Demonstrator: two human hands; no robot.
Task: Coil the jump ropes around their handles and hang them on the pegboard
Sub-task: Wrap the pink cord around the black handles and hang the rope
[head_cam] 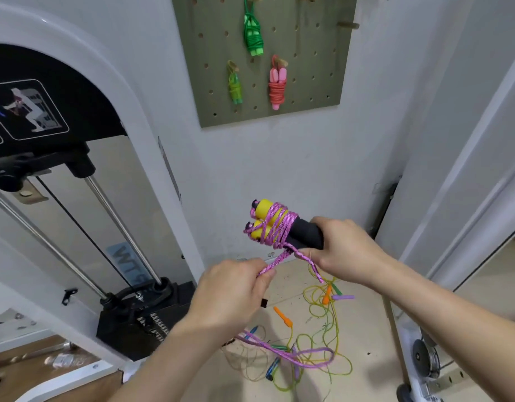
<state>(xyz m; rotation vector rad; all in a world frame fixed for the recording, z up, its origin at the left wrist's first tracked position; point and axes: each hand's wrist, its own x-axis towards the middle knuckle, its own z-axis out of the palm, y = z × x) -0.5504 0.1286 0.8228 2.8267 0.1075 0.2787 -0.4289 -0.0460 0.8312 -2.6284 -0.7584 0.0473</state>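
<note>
R hand (pixel 340 245) clamps paired handles (pixel 282 227), long axis up-left toward pegboard (pixel 262 62). L hand (pixel 236 288) pinches pink rope (pixel 272 265) just below-left, nearer slack; wraps look ~half done, tail on floor (pixel 366 329).

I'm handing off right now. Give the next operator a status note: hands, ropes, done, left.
Hands: right hand grips the black-and-yellow handles; left hand pinches the pink rope, part wound on them, tail trailing to the floor.
Done: three coiled ropes hang on the pegboard: green, yellow-green, coral.
Left: finish this coil, hang it on a free peg, then the loose ropes tangled on the floor.
</note>
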